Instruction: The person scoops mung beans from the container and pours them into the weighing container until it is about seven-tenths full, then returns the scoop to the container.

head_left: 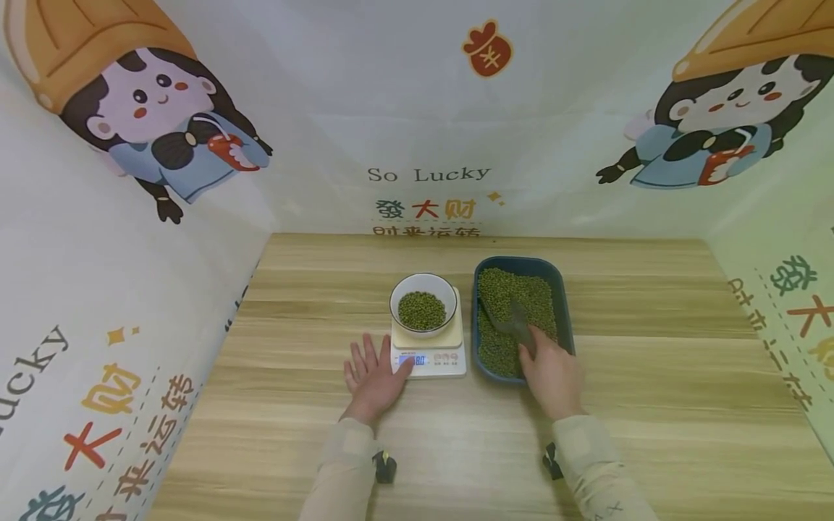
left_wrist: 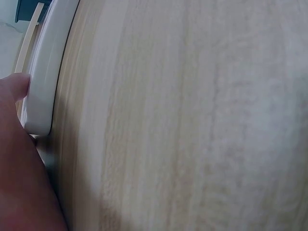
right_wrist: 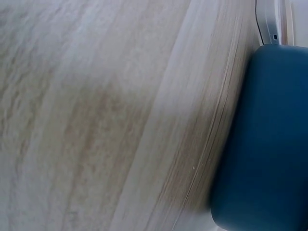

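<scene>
In the head view a white kitchen scale (head_left: 449, 367) bears a white dark-rimmed bowl (head_left: 441, 286) of green mung beans (head_left: 422, 311). My left hand (head_left: 376, 380) lies at the scale's left side, fingers spread and straight, its thumb over the front panel by the lit display. In the left wrist view that thumb (left_wrist: 19, 85) touches the scale's edge (left_wrist: 45, 82). My right hand (head_left: 552, 370) grips the handle of a dark grey scoop (head_left: 519, 324) inside a blue bin (head_left: 565, 318) of mung beans. The scoop's front part rests among the beans. Only the bin's outer wall (right_wrist: 269, 139) shows in the right wrist view.
Scale and bin stand side by side on a wood-grain table (head_left: 313, 289), a narrow gap between them. A printed white cloth (head_left: 326, 108) closes off the back and both sides. Black wrist devices (head_left: 385, 467) sit at both cuffs.
</scene>
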The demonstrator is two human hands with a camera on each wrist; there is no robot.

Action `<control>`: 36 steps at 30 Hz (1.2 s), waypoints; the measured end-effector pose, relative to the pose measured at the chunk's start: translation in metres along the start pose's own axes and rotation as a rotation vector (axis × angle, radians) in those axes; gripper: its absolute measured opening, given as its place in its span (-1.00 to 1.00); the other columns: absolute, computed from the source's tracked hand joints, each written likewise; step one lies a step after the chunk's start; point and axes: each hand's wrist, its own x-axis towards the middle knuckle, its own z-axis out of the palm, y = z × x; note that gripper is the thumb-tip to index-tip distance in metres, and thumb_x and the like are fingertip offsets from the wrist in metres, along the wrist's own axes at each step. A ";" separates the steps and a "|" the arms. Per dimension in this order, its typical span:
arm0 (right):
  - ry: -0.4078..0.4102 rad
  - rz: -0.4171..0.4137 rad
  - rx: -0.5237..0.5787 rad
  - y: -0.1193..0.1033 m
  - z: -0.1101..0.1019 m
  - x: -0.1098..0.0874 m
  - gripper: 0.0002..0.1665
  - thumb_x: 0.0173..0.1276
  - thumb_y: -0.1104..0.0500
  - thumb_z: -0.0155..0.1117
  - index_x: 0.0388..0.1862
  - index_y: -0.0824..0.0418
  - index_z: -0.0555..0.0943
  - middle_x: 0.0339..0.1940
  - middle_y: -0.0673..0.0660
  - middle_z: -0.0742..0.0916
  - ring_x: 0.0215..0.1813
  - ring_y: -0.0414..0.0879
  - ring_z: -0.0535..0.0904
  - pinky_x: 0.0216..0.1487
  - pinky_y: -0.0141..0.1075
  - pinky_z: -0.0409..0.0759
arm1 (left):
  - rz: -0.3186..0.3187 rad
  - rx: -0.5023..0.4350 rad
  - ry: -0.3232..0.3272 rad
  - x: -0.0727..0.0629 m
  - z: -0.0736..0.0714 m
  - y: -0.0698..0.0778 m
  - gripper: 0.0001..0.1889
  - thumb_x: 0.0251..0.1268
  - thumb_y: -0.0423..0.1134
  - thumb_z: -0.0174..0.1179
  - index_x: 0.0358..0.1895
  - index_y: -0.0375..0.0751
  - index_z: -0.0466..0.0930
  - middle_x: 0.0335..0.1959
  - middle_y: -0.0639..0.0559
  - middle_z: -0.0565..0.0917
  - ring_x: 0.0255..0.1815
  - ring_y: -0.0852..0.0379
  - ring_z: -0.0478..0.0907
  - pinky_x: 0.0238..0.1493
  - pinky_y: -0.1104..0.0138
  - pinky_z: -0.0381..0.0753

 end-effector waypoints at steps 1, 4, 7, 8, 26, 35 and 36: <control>-0.001 -0.001 -0.001 0.000 0.000 0.000 -0.55 0.19 0.03 0.18 0.04 0.18 0.52 -0.45 0.16 0.70 -0.64 -0.04 0.52 -0.74 -0.27 0.29 | -0.002 0.003 0.000 0.000 0.000 0.000 -0.19 0.20 0.35 -0.33 0.42 -0.01 -0.23 0.39 -0.12 -0.49 0.32 -0.12 -0.69 0.19 -0.09 -0.59; -0.004 -0.004 0.003 0.000 0.000 0.000 -0.55 0.19 0.03 0.17 0.04 0.19 0.51 -0.40 0.18 0.70 -0.61 -0.02 0.54 -0.71 -0.23 0.33 | -0.002 0.006 0.004 0.001 0.001 0.000 -0.19 0.21 0.35 -0.33 0.42 -0.02 -0.22 0.39 -0.13 -0.48 0.32 -0.13 -0.68 0.19 -0.09 -0.58; -0.002 -0.006 0.004 0.000 0.000 0.000 -0.54 0.19 0.03 0.17 0.04 0.20 0.51 -0.37 0.19 0.71 -0.58 0.00 0.57 -0.68 -0.20 0.37 | -0.006 0.010 0.001 0.002 0.002 -0.001 -0.19 0.20 0.36 -0.35 0.42 0.00 -0.23 0.39 -0.12 -0.50 0.32 -0.12 -0.69 0.19 -0.08 -0.59; 0.001 -0.007 0.005 0.000 0.000 0.000 -0.54 0.19 0.03 0.17 0.04 0.20 0.51 -0.36 0.19 0.71 -0.57 0.01 0.57 -0.67 -0.19 0.38 | -0.006 0.009 0.001 0.002 0.002 -0.001 -0.19 0.19 0.37 -0.35 0.42 0.00 -0.23 0.39 -0.12 -0.50 0.32 -0.12 -0.69 0.19 -0.08 -0.59; -0.021 0.011 0.016 -0.001 -0.001 -0.004 -0.53 0.20 0.03 0.17 0.06 0.23 0.50 -0.33 0.21 0.70 -0.57 -0.01 0.56 -0.67 -0.27 0.34 | 0.008 0.027 0.040 0.003 0.005 -0.002 -0.21 0.21 0.34 -0.33 0.41 -0.02 -0.17 0.40 -0.14 -0.44 0.33 -0.15 -0.64 0.20 -0.10 -0.55; -0.013 0.013 0.007 0.001 -0.001 -0.007 -0.53 0.19 0.03 0.18 0.06 0.19 0.51 -0.40 0.17 0.70 -0.66 -0.08 0.49 -0.74 -0.33 0.25 | 0.008 0.032 0.045 0.002 0.005 -0.001 -0.21 0.21 0.35 -0.35 0.41 -0.02 -0.18 0.40 -0.15 -0.44 0.33 -0.15 -0.64 0.20 -0.10 -0.54; -0.009 0.010 0.006 0.000 -0.001 -0.007 -0.54 0.19 0.03 0.18 0.05 0.19 0.51 -0.39 0.18 0.71 -0.64 -0.07 0.50 -0.73 -0.32 0.26 | 0.010 0.027 0.048 0.002 0.005 -0.001 -0.21 0.21 0.34 -0.34 0.41 -0.03 -0.17 0.40 -0.15 -0.43 0.33 -0.16 -0.63 0.20 -0.11 -0.53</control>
